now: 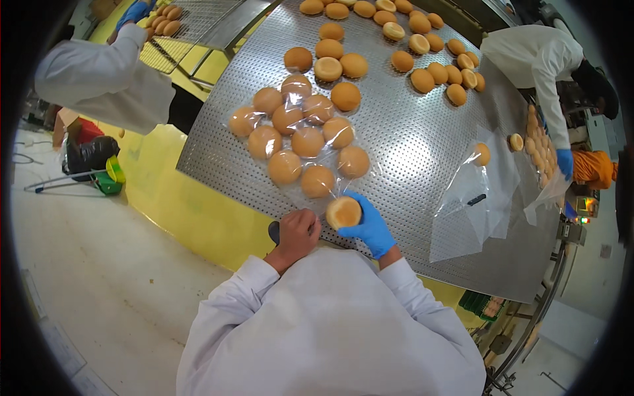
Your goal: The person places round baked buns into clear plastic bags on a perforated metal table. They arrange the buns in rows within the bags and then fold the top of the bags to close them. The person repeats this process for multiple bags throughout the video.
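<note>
A clear plastic bag (303, 121) lies on the perforated metal table with several round golden buns (308, 142) in it, spread flat in rows. My bare left hand (300, 231) is closed at the near end of the bag, pinching its edge by the table's front rim. Just to its right, my right hand (367, 226) in a blue glove grips a single bun (343, 213), pale side up, at the mouth of the bag. The fingers of my left hand partly hide the film they hold.
Loose buns (421, 80) lie across the far part of the metal table (224, 142). Flat empty bags (462, 218) with a small black object (476, 199) rest at the right. One co-worker (538, 63) bends over packed buns at far right; another (99, 86) stands at a rack (198, 26) at left.
</note>
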A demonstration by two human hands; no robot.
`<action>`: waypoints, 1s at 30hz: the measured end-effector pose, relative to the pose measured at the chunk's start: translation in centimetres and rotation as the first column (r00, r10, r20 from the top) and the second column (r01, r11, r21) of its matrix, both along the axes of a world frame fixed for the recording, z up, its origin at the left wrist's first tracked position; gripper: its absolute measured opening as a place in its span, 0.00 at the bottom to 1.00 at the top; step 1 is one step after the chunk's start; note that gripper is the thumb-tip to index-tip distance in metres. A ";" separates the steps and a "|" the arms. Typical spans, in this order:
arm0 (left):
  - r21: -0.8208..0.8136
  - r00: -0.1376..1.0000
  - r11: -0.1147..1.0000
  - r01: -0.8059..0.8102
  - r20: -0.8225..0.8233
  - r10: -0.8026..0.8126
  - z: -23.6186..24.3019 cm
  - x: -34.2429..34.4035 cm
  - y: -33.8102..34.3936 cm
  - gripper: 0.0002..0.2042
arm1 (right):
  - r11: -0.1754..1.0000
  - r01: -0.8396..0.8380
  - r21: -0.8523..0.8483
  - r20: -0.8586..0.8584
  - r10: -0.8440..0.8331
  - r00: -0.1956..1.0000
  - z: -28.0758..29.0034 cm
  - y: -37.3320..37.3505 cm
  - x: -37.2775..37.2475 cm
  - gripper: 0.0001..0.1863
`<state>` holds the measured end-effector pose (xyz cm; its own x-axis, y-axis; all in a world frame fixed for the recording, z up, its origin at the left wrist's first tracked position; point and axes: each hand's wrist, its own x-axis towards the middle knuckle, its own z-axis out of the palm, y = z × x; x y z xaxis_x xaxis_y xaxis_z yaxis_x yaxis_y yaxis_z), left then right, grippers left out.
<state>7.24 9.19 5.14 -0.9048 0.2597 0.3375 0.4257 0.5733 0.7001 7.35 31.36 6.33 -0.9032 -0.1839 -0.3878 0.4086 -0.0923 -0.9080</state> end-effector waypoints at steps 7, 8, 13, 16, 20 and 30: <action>0.038 0.998 0.999 0.009 0.059 -0.012 1.3 0.7 -1.3 0.09 | 0.952 0.035 -0.304 0.262 0.048 0.964 -1.2 -4.1 -4.2 0.38; 0.028 0.998 0.999 0.026 0.053 -0.028 1.6 0.7 -1.4 0.10 | 0.962 0.052 -0.267 0.285 0.027 0.958 -1.1 -4.1 -4.4 0.36; 0.001 0.990 0.998 0.062 0.130 -0.062 1.7 1.5 -2.3 0.10 | 0.870 0.302 0.390 -0.481 -0.088 0.872 -1.1 -8.7 0.3 0.31; -0.002 0.990 0.997 0.080 0.120 -0.079 1.8 1.6 -3.1 0.10 | 0.752 0.158 0.640 -0.555 0.310 0.772 -2.0 -9.4 3.0 0.30; -0.061 0.985 0.986 0.154 0.087 -0.149 0.8 1.8 -4.0 0.11 | 0.793 0.269 0.547 -0.636 0.185 0.750 -4.6 -9.8 1.5 0.31; -0.161 0.986 0.976 0.148 0.096 -0.134 -0.5 2.5 -4.8 0.13 | 0.558 0.668 0.492 -0.590 -0.350 0.728 -5.7 -7.2 -0.3 0.42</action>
<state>9.72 4.44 4.63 -0.8785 0.4328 0.2026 0.4540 0.6239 0.6360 7.06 24.14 0.59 -0.8409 0.5052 0.1938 0.0933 0.4881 -0.8678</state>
